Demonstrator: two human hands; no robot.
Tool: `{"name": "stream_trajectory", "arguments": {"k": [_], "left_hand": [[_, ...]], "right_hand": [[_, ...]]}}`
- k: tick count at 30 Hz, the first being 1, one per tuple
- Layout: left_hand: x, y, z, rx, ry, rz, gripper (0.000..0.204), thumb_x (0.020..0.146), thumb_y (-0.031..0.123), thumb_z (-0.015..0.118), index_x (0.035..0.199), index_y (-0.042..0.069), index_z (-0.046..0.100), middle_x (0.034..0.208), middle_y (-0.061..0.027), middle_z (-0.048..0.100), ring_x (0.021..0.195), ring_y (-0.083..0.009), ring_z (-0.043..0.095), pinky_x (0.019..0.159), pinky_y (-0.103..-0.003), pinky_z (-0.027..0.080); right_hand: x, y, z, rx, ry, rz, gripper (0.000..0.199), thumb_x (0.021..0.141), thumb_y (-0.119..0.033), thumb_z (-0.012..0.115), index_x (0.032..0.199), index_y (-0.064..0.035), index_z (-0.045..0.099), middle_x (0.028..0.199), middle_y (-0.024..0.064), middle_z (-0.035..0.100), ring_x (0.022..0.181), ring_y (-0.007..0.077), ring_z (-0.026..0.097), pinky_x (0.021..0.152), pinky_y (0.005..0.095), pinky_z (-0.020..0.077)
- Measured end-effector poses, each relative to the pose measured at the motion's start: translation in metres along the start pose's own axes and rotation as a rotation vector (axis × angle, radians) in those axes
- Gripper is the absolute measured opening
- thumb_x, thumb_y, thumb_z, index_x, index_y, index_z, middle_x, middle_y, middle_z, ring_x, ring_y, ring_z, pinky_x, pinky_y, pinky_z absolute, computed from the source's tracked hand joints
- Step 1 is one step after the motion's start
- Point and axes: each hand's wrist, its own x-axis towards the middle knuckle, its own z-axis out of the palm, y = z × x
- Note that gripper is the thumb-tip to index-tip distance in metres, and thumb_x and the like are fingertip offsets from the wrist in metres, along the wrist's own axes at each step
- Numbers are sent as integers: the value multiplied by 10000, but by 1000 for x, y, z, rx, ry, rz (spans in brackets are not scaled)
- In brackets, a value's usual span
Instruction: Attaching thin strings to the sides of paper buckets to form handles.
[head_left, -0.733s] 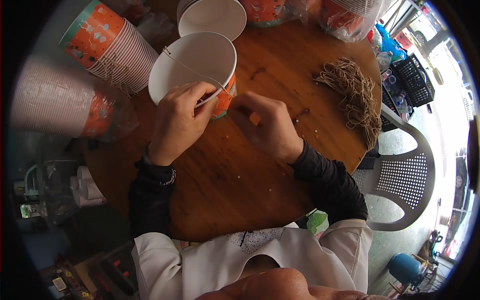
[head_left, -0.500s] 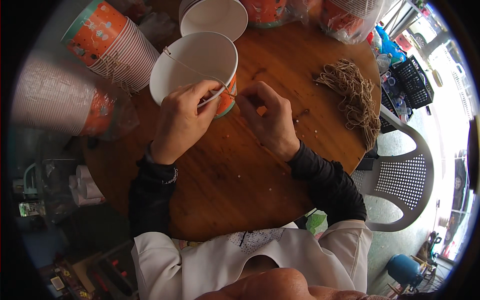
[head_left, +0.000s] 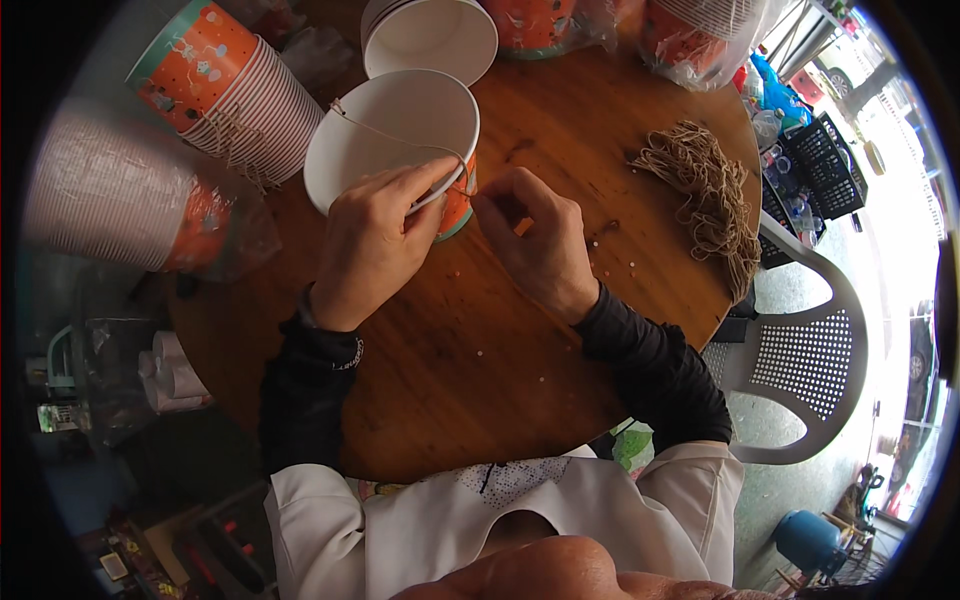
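Note:
A large paper bucket (head_left: 400,110), white inside and orange with a green band outside, tilts on the wooden table with its mouth toward me. My left hand (head_left: 385,235) grips its near right rim, thumb and fingers closed on the wall. A thin cord (head_left: 385,131) crosses the mouth from a knotted spot on the far left rim to the right side. There, just outside the wall, my right hand (head_left: 535,235) pinches the cord's end between thumb and forefinger. The fingertips partly hide the spot where the cord meets the bucket.
Loose tan cords (head_left: 705,195) lie heaped at the table's right. Stacked orange buckets (head_left: 225,85) and plastic-wrapped stacks (head_left: 110,195) stand at left. Behind are another white-lined bucket (head_left: 430,40) and more wrapped stacks (head_left: 700,40). A grey plastic chair (head_left: 800,365) stands by the table's right edge.
The bucket and my left hand have shifted slightly right and toward me. The right hand stays nearly in place, its fingertips still pinched at the cord.

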Motion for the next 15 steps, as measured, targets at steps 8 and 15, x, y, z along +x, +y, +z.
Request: {"name": "stream_trajectory", "arguments": {"k": [8,15], "left_hand": [[-1,-1,0,28,-21,-18,299,835,-25,647,1133,-15,643,1010,-168,688,888,-280,683,741,-330,536],[-1,2,1,53,-18,19,233,834,20,650,1067,15,644,937,-136,688,847,-321,661,735,-391,512]], "right_hand": [[1,2,2,-6,7,-9,131,868,-98,668,916,-2,593,788,151,680,664,244,682,611,325,535],[1,5,11,-3,37,-43,131,876,-110,666,923,-10,595,792,158,681,679,276,689,610,339,538]]}}
